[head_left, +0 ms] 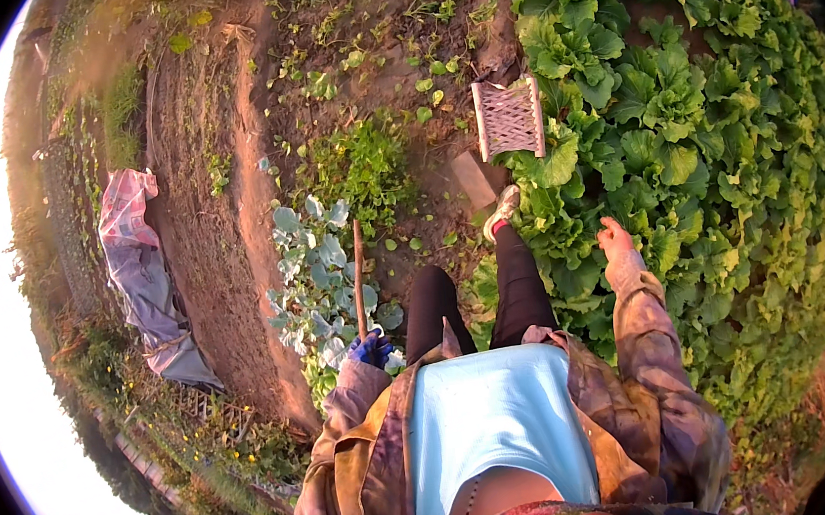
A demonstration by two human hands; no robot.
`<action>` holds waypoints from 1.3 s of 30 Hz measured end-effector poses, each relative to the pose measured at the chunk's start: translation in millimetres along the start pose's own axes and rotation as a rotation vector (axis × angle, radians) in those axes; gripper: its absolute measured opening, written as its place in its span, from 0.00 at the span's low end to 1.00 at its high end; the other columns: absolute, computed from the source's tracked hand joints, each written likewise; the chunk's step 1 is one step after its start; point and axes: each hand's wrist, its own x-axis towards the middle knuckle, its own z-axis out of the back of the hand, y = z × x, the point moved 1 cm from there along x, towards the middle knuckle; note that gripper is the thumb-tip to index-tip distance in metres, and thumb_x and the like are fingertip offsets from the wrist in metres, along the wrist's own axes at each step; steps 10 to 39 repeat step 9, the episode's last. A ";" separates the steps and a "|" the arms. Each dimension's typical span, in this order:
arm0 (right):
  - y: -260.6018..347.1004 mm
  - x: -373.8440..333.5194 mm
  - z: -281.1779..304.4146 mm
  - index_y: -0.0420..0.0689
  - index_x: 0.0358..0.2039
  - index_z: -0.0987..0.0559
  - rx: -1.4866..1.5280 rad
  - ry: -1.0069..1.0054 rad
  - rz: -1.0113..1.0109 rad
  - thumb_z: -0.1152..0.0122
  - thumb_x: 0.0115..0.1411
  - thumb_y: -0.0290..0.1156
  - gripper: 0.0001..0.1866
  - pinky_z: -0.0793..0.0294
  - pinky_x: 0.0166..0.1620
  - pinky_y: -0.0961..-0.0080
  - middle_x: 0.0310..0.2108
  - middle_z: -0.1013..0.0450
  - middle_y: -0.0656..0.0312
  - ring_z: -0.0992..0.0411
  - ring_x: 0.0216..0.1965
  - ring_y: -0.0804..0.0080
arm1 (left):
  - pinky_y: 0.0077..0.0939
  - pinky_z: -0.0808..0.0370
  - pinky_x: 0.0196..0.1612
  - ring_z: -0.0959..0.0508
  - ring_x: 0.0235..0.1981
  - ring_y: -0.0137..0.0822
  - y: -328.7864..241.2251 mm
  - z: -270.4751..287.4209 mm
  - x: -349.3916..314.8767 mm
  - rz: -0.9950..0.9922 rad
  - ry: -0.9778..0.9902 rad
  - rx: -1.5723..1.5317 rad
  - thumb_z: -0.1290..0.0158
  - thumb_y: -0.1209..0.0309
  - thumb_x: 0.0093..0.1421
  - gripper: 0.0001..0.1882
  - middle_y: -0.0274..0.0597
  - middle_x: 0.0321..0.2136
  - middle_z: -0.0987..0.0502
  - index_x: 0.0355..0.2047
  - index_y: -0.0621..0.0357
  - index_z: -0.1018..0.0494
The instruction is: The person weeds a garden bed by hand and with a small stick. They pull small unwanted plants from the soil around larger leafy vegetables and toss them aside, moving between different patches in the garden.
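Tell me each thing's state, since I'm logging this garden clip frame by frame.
left hand: gloved in blue, shut on the stick.
stick: wooden, nearly upright.
right hand: bare, open, over the leafy greens.
basket: pink, tipped on its side.
cloth: crumpled on soil.

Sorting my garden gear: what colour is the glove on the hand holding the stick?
Blue, on the left hand gripping the wooden stick; the head view shows it.

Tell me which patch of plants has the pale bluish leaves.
The small cluster beside the gloved left hand and wooden stick; the big bed on the right is bright green.
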 end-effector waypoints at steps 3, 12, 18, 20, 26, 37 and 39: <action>48.3 -12.4 29.0 0.50 0.55 0.30 -0.051 0.029 -0.074 0.43 0.58 0.31 0.23 0.32 0.32 0.71 0.23 0.31 0.64 0.35 0.25 0.73 | 0.30 0.24 0.26 0.22 0.24 0.39 -25.2 -42.2 11.1 -0.115 -0.045 -0.015 0.43 0.70 0.58 0.11 0.42 0.29 0.22 0.40 0.53 0.30; -53.7 17.1 36.7 0.53 0.60 0.34 -0.068 0.058 -0.248 0.41 0.59 0.34 0.28 0.29 0.35 0.67 0.31 0.28 0.59 0.30 0.28 0.70 | 0.31 0.22 0.30 0.22 0.26 0.40 -94.0 -93.4 29.0 -0.085 0.021 0.068 0.43 0.71 0.58 0.11 0.42 0.29 0.22 0.40 0.54 0.31; -53.7 17.1 36.7 0.53 0.60 0.34 -0.068 0.058 -0.248 0.41 0.59 0.34 0.28 0.29 0.35 0.67 0.31 0.28 0.59 0.30 0.28 0.70 | 0.31 0.22 0.30 0.22 0.26 0.40 -94.0 -93.4 29.0 -0.085 0.021 0.068 0.43 0.71 0.58 0.11 0.42 0.29 0.22 0.40 0.54 0.31; -53.7 17.1 36.7 0.53 0.60 0.34 -0.068 0.058 -0.248 0.41 0.59 0.34 0.28 0.29 0.35 0.67 0.31 0.28 0.59 0.30 0.28 0.70 | 0.31 0.22 0.30 0.22 0.26 0.40 -94.0 -93.4 29.0 -0.085 0.021 0.068 0.43 0.71 0.58 0.11 0.42 0.29 0.22 0.40 0.54 0.31; -53.7 17.1 36.7 0.53 0.60 0.34 -0.068 0.058 -0.248 0.41 0.59 0.34 0.28 0.29 0.35 0.67 0.31 0.28 0.59 0.30 0.28 0.70 | 0.31 0.22 0.30 0.22 0.26 0.40 -94.0 -93.4 29.0 -0.085 0.021 0.068 0.43 0.71 0.58 0.11 0.42 0.29 0.22 0.40 0.54 0.31; -53.7 17.1 36.7 0.53 0.60 0.34 -0.068 0.058 -0.248 0.41 0.59 0.34 0.28 0.29 0.35 0.67 0.31 0.28 0.59 0.30 0.28 0.70 | 0.31 0.22 0.30 0.22 0.26 0.40 -94.0 -93.4 29.0 -0.085 0.021 0.068 0.43 0.71 0.58 0.11 0.42 0.29 0.22 0.40 0.54 0.31; -53.7 17.1 36.7 0.53 0.60 0.34 -0.068 0.058 -0.248 0.41 0.59 0.34 0.28 0.29 0.35 0.67 0.31 0.28 0.59 0.30 0.28 0.70 | 0.31 0.22 0.30 0.22 0.26 0.40 -94.0 -93.4 29.0 -0.085 0.021 0.068 0.43 0.71 0.58 0.11 0.42 0.29 0.22 0.40 0.54 0.31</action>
